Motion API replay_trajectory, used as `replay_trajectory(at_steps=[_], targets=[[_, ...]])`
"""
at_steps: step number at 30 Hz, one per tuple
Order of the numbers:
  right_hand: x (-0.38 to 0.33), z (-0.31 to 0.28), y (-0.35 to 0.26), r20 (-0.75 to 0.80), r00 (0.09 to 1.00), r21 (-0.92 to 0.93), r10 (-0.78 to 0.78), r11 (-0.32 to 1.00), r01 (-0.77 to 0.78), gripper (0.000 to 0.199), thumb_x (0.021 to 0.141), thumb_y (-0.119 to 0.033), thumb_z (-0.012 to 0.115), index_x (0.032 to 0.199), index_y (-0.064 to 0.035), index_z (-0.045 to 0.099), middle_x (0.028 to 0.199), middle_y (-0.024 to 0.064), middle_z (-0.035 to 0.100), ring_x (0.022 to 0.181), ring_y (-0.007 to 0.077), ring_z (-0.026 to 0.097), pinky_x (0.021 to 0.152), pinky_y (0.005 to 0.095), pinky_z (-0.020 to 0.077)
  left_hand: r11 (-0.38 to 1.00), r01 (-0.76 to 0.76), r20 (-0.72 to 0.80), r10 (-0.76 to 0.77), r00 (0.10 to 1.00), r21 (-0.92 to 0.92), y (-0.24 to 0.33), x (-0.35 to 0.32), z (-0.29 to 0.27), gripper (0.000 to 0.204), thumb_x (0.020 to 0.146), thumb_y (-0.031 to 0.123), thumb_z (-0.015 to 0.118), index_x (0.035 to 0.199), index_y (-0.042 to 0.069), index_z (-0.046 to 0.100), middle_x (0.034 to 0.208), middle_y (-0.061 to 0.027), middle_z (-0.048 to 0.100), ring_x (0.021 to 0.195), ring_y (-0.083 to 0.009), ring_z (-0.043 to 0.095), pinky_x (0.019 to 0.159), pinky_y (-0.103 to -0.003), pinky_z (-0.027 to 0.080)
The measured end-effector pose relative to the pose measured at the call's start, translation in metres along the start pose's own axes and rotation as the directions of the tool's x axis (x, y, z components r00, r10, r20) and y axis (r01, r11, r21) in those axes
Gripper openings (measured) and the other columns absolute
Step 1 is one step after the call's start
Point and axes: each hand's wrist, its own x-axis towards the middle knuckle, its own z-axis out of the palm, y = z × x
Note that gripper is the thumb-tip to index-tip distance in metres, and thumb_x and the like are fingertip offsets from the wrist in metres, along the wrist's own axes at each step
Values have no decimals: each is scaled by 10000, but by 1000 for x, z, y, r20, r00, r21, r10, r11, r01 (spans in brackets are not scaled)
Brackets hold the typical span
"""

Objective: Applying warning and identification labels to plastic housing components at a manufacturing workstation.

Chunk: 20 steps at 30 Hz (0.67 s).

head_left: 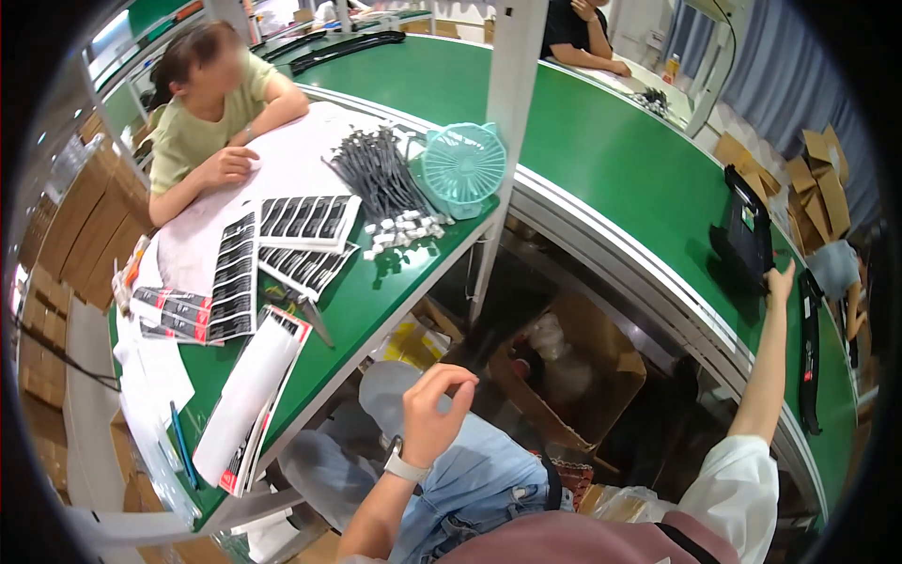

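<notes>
My right arm reaches far out over the green conveyor belt [601, 179]. At its end my right hand [781, 280] is closed on the near end of a black plastic housing [745, 230], which has a small green patch on its face. The fingertips are partly hidden by the hand itself. My left hand [437, 409], with a pale watch [406, 463] on the wrist, hangs above my lap. Its fingers are curled toward the thumb and nothing shows in them. Beyond my right hand lies a long black strip-shaped part [809, 348] with a red label.
On the green side table [404, 282] lie label sheets [235, 273], bundled black cables [376, 174] with white connectors, scissors [315, 320] and a turquoise fan [465, 164]. A co-worker [221, 113] leans there. A white post [512, 122] rises by the belt; an open carton [564, 376] stands below.
</notes>
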Motion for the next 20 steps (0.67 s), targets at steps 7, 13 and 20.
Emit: replay_trajectory(at_steps=[7,13,20], targets=[[-131,-105,-39,268,905,321,-331,916,240,823,789,105,594,1507,-172,304,1188,49,565,775,76,527,689,211,445,999,14,19,-13,1000,-36,9,-10,-5,47,833,-3,629,874,-4,653,828,-81,646,705,-155,627,641,-252,493],[-240,-161,-140,357,789,282,-500,863,420,885,791,82,594,1540,-112,165,726,-78,409,603,24,336,556,165,253,989,-127,-71,132,989,74,63,-10,-19,193,797,-17,642,988,6,631,908,-96,639,786,-193,623,711,-274,483],[-318,-138,-203,590,229,662,-775,626,412,986,752,70,635,1530,-75,49,1027,191,697,1076,366,634,985,363,468,564,-414,-9,599,801,715,164,-42,-67,459,710,61,715,1148,39,582,1233,-216,542,1083,-366,571,950,-435,434]])
